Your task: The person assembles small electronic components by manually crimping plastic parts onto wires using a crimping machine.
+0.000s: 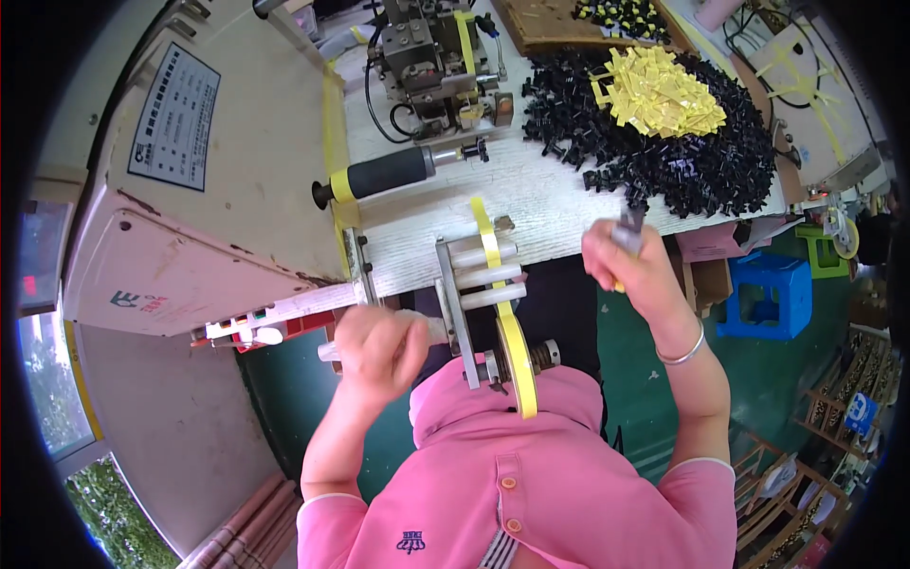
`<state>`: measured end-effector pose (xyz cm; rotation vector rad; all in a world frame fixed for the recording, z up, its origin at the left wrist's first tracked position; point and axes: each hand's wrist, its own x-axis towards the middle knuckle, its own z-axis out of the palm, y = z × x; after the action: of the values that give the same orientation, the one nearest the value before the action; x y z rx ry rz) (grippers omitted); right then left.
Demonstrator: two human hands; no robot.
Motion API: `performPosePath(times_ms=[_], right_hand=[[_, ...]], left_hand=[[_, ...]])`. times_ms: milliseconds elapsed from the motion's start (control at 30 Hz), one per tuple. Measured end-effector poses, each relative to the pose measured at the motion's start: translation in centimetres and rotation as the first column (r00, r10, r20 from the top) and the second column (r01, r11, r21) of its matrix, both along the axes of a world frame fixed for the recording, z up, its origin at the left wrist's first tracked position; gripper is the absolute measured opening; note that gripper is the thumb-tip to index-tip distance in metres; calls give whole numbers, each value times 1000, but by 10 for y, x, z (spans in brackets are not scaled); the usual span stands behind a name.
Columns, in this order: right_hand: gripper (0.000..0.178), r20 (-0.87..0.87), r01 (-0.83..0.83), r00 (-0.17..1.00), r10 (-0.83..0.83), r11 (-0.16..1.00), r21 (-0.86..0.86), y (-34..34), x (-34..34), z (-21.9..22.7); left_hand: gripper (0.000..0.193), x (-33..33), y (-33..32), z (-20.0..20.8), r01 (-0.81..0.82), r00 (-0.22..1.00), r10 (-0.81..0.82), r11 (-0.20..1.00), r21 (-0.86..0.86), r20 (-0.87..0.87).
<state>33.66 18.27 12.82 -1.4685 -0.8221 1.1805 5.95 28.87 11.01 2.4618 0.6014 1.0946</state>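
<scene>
My left hand (pixel 377 353) is curled closed beside the tape stand; what it holds, if anything, is hidden. A pale bar shows on both sides of that hand. My right hand (pixel 630 261), raised at the front edge of the bench, is closed round a small grey and black object (pixel 627 234) whose kind I cannot make out. Between the hands, a metal bracket (pixel 455 313) carries pale rollers (pixel 493 296). Yellow tape (pixel 492 254) runs over them from a reel (pixel 517 365) close to my body.
Small black parts (pixel 682 171) are heaped at the back right, with yellow pieces (pixel 659 90) on top. A metal press (pixel 427 62) and a black-gripped lever (pixel 384 175) stand at the back left. A large cabinet (pixel 190 218) borders the left. A blue stool (pixel 770 294) stands right.
</scene>
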Motion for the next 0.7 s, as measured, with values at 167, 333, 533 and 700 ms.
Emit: performPosePath(times_ms=[167, 333, 533, 700], right_hand=[[29, 159, 71, 986, -41, 979, -189, -49, 9, -48], [33, 309, 471, 876, -370, 793, -387, -120, 27, -187], [25, 657, 548, 738, -156, 707, -448, -170, 35, -336], [29, 222, 438, 898, -379, 742, -508, -191, 34, -405]], left_hand=[[14, -62, -47, -31, 54, 998, -55, 992, -118, -4], [17, -140, -108, -162, -436, 897, 282, 690, -578, -339], [38, -138, -127, -322, -623, 729, 306, -74, -779, -612], [40, -124, -119, -355, -631, 732, 279, -67, -773, -621]])
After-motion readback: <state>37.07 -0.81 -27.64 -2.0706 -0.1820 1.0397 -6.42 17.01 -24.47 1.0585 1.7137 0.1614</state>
